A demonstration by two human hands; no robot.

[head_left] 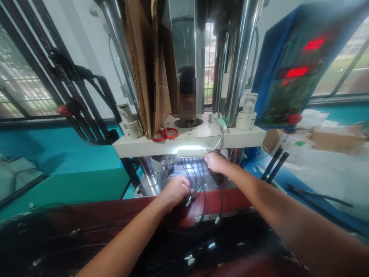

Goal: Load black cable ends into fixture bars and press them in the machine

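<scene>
When looking below the wide white press plate (pixel 201 131) and down to the red counter (pixel 236 197), find black cables (pixel 204 194) strung between. Set with the long axis running from the press toward the body, drooping over the counter, with free ends pointing down and near; seemingly coming from a flat metal mould (pixel 176 170), though glare blurs that end. Thin, smooth and evenly dark, fanned apart in loose curves. Closed on some of them with the left grip (pixel 175 190), close above the counter; curled with the right grip (pixel 216 162) just beside the right end of a glowing white lamp (pixel 190 153), but cannot tell whether holding anything. Tipped with small silvery plugs (pixel 188 201).
</scene>
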